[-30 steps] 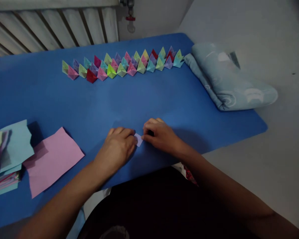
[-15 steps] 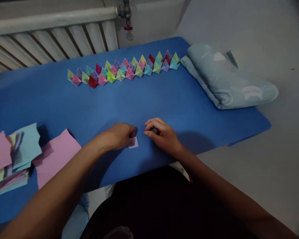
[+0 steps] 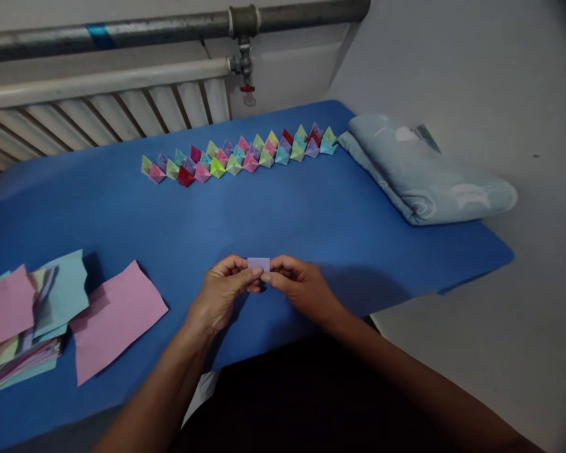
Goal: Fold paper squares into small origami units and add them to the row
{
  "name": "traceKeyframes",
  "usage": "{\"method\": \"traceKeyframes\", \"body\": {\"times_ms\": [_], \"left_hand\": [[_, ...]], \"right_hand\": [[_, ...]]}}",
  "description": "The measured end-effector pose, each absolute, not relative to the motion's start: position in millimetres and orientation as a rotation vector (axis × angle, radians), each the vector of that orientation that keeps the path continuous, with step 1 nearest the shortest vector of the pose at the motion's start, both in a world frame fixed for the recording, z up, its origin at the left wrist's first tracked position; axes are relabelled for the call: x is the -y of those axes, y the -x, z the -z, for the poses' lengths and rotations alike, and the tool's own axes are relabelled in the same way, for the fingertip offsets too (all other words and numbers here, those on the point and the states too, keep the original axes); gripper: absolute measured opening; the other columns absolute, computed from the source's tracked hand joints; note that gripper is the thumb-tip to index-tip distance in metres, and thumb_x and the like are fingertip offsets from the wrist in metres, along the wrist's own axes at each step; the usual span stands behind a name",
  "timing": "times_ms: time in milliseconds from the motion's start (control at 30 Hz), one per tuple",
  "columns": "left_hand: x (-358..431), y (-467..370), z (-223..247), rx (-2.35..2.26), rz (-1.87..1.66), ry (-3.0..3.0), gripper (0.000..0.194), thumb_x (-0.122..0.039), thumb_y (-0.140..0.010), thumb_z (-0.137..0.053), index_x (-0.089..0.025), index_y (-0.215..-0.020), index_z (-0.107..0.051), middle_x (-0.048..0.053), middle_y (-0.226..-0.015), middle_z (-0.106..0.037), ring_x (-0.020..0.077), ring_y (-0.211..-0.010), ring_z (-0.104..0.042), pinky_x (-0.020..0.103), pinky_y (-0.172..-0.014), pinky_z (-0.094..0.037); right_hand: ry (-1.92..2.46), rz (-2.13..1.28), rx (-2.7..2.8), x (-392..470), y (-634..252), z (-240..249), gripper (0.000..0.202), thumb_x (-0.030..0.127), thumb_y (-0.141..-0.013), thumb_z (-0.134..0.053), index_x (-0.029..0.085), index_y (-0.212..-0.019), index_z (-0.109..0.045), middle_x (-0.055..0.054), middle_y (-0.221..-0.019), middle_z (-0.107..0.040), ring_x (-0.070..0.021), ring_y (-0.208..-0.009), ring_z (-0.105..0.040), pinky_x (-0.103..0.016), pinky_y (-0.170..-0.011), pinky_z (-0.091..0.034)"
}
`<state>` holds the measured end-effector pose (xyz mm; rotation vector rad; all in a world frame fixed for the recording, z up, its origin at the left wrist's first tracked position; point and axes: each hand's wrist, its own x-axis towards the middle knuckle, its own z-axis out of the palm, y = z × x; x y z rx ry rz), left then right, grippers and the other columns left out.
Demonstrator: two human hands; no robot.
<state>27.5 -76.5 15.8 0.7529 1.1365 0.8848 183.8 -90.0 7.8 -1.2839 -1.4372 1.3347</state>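
A small piece of folded lilac paper is pinched between my two hands, above the near part of the blue table. My left hand grips its left side, thumb across the lower edge. On the other side, my right hand closes on the right edge with thumb and fingers. The two thumb tips nearly meet at the paper's bottom. My fingers hide the paper's sides and back.
Rows of small folded paper boats in several colours stand across the far side of the blue table. A folded grey-green blanket lies at right. Loose coloured sheets and a pink sheet lie left. Behind is a radiator.
The lilac paper has been lifted off the table, and my right hand has come in to grip it too. The view has tilted upward, showing more of the pipe.
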Motion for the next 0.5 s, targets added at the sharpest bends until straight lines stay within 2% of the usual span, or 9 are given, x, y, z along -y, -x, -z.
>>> {"method": "traceKeyframes", "body": {"times_ms": [167,267,367,500], "left_hand": [[72,-12,-20,-1.160,-0.728,-1.207,0.014,-0.031,-0.072,-0.071,-0.020,-0.077,-0.065,-0.002,-0.068,-0.064,0.0124,-0.064,-0.059,0.029,-0.064,-0.048],[65,-2,-24,-1.134,-0.676,-1.780,0.006,-0.027,-0.081,-0.063,-0.022,-0.081,-0.066,0.001,-0.080,-0.068,0.0160,-0.076,-0.061,0.033,-0.072,-0.048],[64,-2,-20,-1.143,-0.724,-2.365,0.014,-0.022,-0.089,-0.053,-0.020,-0.084,-0.066,0.005,-0.085,-0.069,0.0192,-0.083,-0.061,0.038,-0.079,-0.047],[75,-9,-4,-1.165,-0.765,-2.807,0.024,-0.016,-0.095,-0.044,-0.016,-0.082,-0.065,0.009,-0.088,-0.071,0.0204,-0.082,-0.061,0.038,-0.076,-0.047]], "right_hand": [[1.375,-1.196,1.688,89,-187,-13,0.011,0.022,-0.084,-0.053,0.020,-0.076,-0.060,0.004,-0.065,-0.058,-0.0099,-0.058,-0.051,-0.022,-0.055,-0.040],[1.298,-0.913,1.959,85,-192,-12,0.014,0.020,-0.088,-0.051,0.020,-0.082,-0.063,0.000,-0.074,-0.062,-0.0125,-0.068,-0.055,-0.025,-0.065,-0.044],[1.197,-0.514,2.228,81,-196,-4,0.020,0.018,-0.092,-0.046,0.019,-0.094,-0.065,-0.007,-0.090,-0.066,-0.0179,-0.085,-0.058,-0.032,-0.079,-0.045],[1.150,-0.216,2.451,80,-201,9,0.029,0.017,-0.096,-0.039,0.017,-0.099,-0.068,-0.010,-0.091,-0.067,-0.0202,-0.082,-0.055,-0.035,-0.076,-0.042]]}}
